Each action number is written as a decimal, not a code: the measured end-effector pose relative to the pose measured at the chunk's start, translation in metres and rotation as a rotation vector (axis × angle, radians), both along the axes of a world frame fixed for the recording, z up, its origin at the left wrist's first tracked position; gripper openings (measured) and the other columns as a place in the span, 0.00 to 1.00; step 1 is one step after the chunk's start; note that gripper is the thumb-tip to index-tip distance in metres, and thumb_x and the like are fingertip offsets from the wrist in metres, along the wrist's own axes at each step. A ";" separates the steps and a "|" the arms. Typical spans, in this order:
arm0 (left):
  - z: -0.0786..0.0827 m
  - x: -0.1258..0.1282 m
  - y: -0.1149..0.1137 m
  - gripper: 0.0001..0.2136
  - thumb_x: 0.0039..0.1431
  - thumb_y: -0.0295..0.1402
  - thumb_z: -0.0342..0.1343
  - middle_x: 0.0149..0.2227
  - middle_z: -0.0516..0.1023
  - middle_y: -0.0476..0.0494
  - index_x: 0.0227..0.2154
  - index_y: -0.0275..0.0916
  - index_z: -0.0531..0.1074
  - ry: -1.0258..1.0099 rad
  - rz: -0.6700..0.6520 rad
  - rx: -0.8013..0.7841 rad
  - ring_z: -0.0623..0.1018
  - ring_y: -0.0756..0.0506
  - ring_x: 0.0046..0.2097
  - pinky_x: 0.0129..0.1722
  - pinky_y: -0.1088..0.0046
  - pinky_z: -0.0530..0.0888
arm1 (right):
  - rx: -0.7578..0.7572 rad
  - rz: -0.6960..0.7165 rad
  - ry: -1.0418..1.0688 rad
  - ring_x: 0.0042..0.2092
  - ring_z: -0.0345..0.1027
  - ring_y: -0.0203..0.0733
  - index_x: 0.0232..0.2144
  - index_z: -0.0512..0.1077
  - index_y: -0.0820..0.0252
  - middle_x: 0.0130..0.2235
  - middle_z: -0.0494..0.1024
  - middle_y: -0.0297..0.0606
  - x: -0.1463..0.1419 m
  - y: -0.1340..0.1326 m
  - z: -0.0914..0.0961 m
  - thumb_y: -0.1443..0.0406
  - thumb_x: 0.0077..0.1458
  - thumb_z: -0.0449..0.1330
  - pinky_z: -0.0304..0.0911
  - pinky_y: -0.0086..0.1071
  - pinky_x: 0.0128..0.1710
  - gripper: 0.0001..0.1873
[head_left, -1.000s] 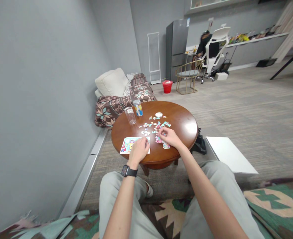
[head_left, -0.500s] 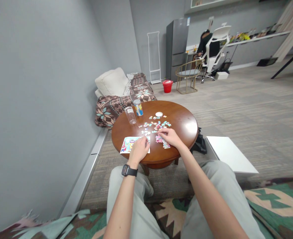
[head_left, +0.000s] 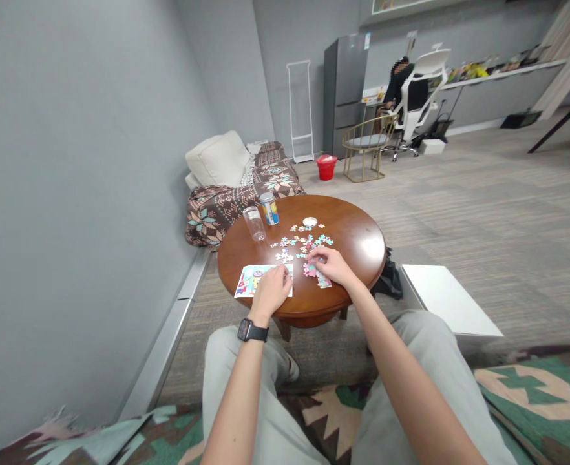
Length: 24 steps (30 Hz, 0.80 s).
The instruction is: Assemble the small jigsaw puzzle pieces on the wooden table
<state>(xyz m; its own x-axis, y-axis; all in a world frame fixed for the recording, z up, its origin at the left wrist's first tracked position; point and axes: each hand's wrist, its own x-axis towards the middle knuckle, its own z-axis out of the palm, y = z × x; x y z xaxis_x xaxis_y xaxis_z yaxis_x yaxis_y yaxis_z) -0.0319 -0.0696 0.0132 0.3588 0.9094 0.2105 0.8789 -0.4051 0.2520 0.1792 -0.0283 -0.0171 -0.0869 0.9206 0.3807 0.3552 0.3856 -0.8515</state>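
Observation:
My left hand (head_left: 271,290) rests with curled fingers on the right part of a colourful picture sheet (head_left: 247,281) at the table's near edge. Whatever its fingertips may hold is hidden. My right hand (head_left: 332,266) reaches over a joined pink patch of jigsaw puzzle (head_left: 324,281). Its thumb and fingers pinch together at the patch's upper left edge, on what looks like a small puzzle piece, mostly covered by the fingers. Several loose puzzle pieces (head_left: 285,258) lie scattered just beyond both hands.
On the round wooden table (head_left: 357,226) stand a clear cup (head_left: 254,224) and a printed can (head_left: 269,209), with a white lid (head_left: 309,221) lying farther back. A white box (head_left: 450,297) is on the floor at right. Beyond sits a person (head_left: 397,84) by a white office chair (head_left: 428,71).
Both hands stay almost in place; my right fingers shift only slightly at the puzzle patch. My left knee has moved a little to the left.

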 end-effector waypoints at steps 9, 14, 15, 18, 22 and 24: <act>0.001 0.001 0.000 0.04 0.64 0.28 0.48 0.35 0.76 0.43 0.35 0.40 0.67 0.001 0.001 -0.004 0.75 0.43 0.41 0.41 0.68 0.68 | -0.002 0.033 0.002 0.43 0.75 0.43 0.27 0.78 0.56 0.36 0.82 0.37 0.000 -0.001 0.001 0.68 0.49 0.61 0.66 0.37 0.48 0.05; 0.001 0.001 0.000 0.04 0.64 0.28 0.48 0.35 0.76 0.43 0.35 0.39 0.67 0.011 0.005 -0.006 0.75 0.43 0.41 0.42 0.67 0.68 | -0.072 0.057 0.044 0.44 0.76 0.44 0.29 0.78 0.57 0.38 0.83 0.38 -0.001 -0.003 0.003 0.64 0.51 0.61 0.68 0.36 0.45 0.05; 0.001 0.001 0.000 0.04 0.65 0.28 0.48 0.36 0.76 0.43 0.35 0.39 0.67 0.012 0.004 -0.005 0.75 0.43 0.41 0.42 0.67 0.68 | -0.072 0.049 0.038 0.43 0.76 0.44 0.29 0.78 0.57 0.37 0.83 0.37 -0.001 -0.003 0.004 0.64 0.51 0.61 0.68 0.36 0.46 0.05; 0.000 0.000 0.000 0.04 0.65 0.29 0.48 0.36 0.76 0.42 0.35 0.39 0.67 0.014 0.002 -0.003 0.75 0.42 0.41 0.42 0.67 0.68 | -0.056 0.019 0.008 0.40 0.76 0.43 0.29 0.78 0.57 0.35 0.83 0.36 -0.001 -0.005 0.008 0.64 0.50 0.62 0.68 0.37 0.46 0.05; -0.001 0.000 0.001 0.05 0.65 0.28 0.47 0.36 0.76 0.42 0.36 0.39 0.67 0.008 -0.004 0.001 0.75 0.42 0.41 0.43 0.66 0.68 | -0.048 -0.002 -0.002 0.37 0.74 0.42 0.31 0.79 0.57 0.33 0.82 0.36 -0.001 -0.005 0.007 0.64 0.50 0.61 0.68 0.36 0.44 0.07; -0.001 0.000 0.001 0.05 0.65 0.28 0.47 0.36 0.76 0.42 0.36 0.39 0.67 0.001 -0.007 0.004 0.75 0.42 0.41 0.43 0.66 0.68 | -0.046 -0.011 0.001 0.36 0.74 0.42 0.31 0.78 0.58 0.33 0.81 0.37 -0.001 -0.004 0.005 0.64 0.49 0.61 0.68 0.36 0.42 0.07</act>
